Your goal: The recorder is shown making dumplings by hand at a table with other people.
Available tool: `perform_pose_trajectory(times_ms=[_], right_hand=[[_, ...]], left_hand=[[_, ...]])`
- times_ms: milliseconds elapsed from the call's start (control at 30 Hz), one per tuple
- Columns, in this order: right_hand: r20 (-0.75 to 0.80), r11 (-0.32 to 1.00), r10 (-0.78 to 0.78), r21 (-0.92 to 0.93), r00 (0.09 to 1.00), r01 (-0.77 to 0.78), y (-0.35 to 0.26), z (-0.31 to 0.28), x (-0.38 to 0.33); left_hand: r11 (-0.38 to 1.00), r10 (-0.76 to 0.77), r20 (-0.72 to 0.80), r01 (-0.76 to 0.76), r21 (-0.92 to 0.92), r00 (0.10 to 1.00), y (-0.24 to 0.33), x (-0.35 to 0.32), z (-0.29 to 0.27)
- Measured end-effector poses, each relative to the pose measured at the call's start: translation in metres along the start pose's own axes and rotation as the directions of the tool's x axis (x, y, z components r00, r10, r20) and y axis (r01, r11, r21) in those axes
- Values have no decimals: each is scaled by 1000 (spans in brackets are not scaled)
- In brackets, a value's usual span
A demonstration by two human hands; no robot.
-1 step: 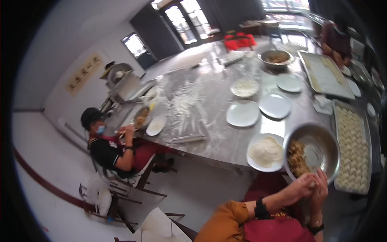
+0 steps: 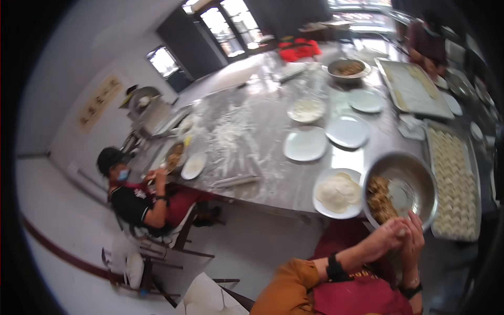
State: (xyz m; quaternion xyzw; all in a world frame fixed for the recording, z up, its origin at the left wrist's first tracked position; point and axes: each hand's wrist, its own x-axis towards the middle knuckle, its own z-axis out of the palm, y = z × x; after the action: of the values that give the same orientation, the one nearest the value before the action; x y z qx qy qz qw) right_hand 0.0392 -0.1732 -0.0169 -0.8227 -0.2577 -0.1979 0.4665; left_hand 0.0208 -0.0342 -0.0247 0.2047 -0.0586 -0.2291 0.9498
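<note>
View rightward: metal table (image 2: pixel 275 184), white wall (image 2: pixel 58 199)

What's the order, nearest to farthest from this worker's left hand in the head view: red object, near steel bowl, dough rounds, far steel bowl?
From the left hand:
1. Near steel bowl, just ahead.
2. Dough rounds, ahead and left.
3. Far steel bowl, well ahead, slightly left.
4. Red object, farthest away, more to the left.
</note>
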Motion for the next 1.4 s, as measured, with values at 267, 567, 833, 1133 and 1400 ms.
perform_pose_trajectory(times_ms=[267, 567, 833, 1133, 1400], right_hand=[[75, 934, 75, 344, 994, -97, -1, 4, 15], [215, 864, 66, 477, 974, -163, 4, -12, 13], [301, 912, 1, 390, 954, -124, -2, -17, 26], [422, 944, -112, 327, 900, -36, 5, -20, 33], [463, 951, -180, 308, 868, 32, 7, -21, 29]], left_hand=[[971, -22, -41, 32, 238, 999, 18, -7, 5], [946, -129, -40, 135, 294, 991, 23, -6, 20], [923, -150, -70, 165, 347, 986, 27, -6, 19], [898, -220, -49, 222, 379, 974, 27, -5, 17], [890, -250, -85, 263, 372, 965, 24, -4, 15]])
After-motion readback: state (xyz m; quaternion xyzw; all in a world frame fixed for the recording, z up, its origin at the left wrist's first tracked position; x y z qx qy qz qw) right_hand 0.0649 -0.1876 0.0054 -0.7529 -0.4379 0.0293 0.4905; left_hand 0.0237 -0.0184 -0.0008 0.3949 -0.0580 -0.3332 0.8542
